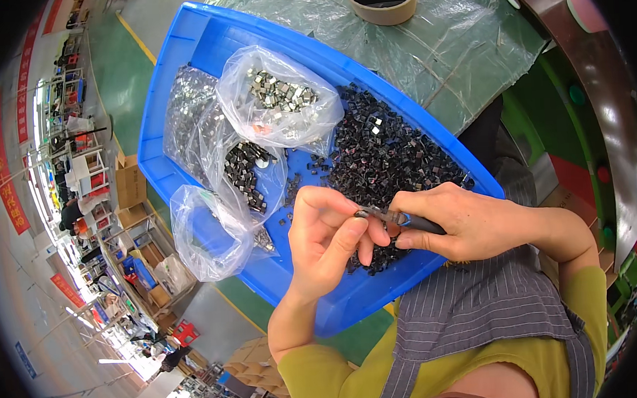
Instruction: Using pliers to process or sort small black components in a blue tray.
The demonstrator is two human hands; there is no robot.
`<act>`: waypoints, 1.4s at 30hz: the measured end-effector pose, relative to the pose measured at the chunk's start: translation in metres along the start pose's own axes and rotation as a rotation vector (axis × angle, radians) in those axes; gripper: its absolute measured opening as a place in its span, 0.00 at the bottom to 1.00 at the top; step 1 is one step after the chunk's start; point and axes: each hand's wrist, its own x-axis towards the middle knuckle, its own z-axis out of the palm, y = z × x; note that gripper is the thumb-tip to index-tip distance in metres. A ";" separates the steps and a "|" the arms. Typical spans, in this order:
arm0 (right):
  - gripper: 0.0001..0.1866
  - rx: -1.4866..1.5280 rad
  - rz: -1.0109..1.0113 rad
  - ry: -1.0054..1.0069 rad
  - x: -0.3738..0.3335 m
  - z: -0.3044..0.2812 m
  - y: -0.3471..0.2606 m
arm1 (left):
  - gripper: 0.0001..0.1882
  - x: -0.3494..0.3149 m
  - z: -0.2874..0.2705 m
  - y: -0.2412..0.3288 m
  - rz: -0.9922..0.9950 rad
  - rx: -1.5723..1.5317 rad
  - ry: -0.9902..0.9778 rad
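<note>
head view: the left hand [324,245] is raised over the lower part of a blue tray [302,28], its grip pinched on a small dark piece [362,213] between the thumb and the fingers. the right hand [467,220] has its grip closed around the dark handle of a hand tool [424,224], whose metal nose points left and meets the piece at the left fingertips; whether the nose is clamped on it is too small to tell. so the small dark piece sits between the two hands, above the tray.

under and beyond the hands, a heap of small black parts [395,148] spreads along the right side of the tray. left of the heap lies a clear bag [281,104] with silvery parts showing inside it. another group of dark parts [244,175] lies in clear plastic just below that bag, and a crumpled clear bag [212,237] hangs over the tray's left edge.

past the tray, a tabletop [469,54] is covered in clear plastic sheeting, and a roll of tape [388,13] lies on it. the person wears a striped grey apron [475,302] over a yellow-green top [313,376]. off to the left stands a cardboard box [130,183].
</note>
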 end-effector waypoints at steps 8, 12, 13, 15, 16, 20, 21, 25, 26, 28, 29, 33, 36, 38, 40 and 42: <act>0.13 -0.001 -0.038 0.010 0.001 0.002 0.003 | 0.07 -0.003 0.001 0.000 -0.053 -0.027 0.081; 0.14 -0.013 -0.024 -0.001 0.001 0.003 0.005 | 0.06 -0.002 0.000 0.000 -0.073 -0.053 0.066; 0.14 -0.010 -0.032 0.002 0.001 0.003 0.006 | 0.06 -0.002 0.000 0.000 -0.085 -0.061 0.069; 0.13 0.000 -0.025 -0.009 0.002 0.003 0.005 | 0.06 -0.001 0.000 0.000 -0.096 -0.071 0.073; 0.13 0.008 -0.019 -0.018 0.002 0.003 0.005 | 0.06 -0.001 0.000 -0.001 -0.095 -0.079 0.071; 0.13 -0.045 0.024 -0.035 0.001 0.002 0.002 | 0.06 -0.001 -0.001 -0.001 -0.120 -0.109 0.066; 0.13 -0.049 0.032 -0.031 0.001 0.002 0.001 | 0.06 -0.002 -0.001 -0.001 -0.120 -0.108 0.070; 0.13 -0.097 0.050 -0.023 0.001 0.003 0.002 | 0.07 -0.003 0.001 0.001 -0.143 -0.083 0.098; 0.13 -0.098 0.052 -0.025 0.001 0.003 0.002 | 0.07 -0.003 0.002 0.003 -0.158 -0.060 0.112; 0.13 -0.076 0.032 -0.026 0.001 0.002 0.001 | 0.08 -0.002 0.003 0.009 -0.183 0.031 0.120; 0.13 -0.077 0.034 -0.028 0.001 0.001 0.000 | 0.08 -0.001 0.002 0.010 -0.207 0.124 0.127; 0.14 -0.038 0.108 -0.054 0.002 0.000 -0.004 | 0.07 -0.009 0.007 0.006 0.009 0.561 0.179; 0.14 -0.009 0.109 -0.037 0.002 0.001 -0.005 | 0.12 -0.004 0.003 -0.004 0.460 1.018 0.145; 0.14 0.000 0.120 -0.026 0.003 0.002 -0.004 | 0.14 0.000 0.001 -0.006 0.589 1.063 0.139; 0.13 0.008 0.108 -0.017 0.002 0.002 -0.003 | 0.15 0.002 -0.001 -0.001 0.564 1.093 0.102; 0.13 -0.022 0.031 0.021 0.001 0.005 0.003 | 0.14 0.000 -0.002 0.000 0.493 1.039 0.103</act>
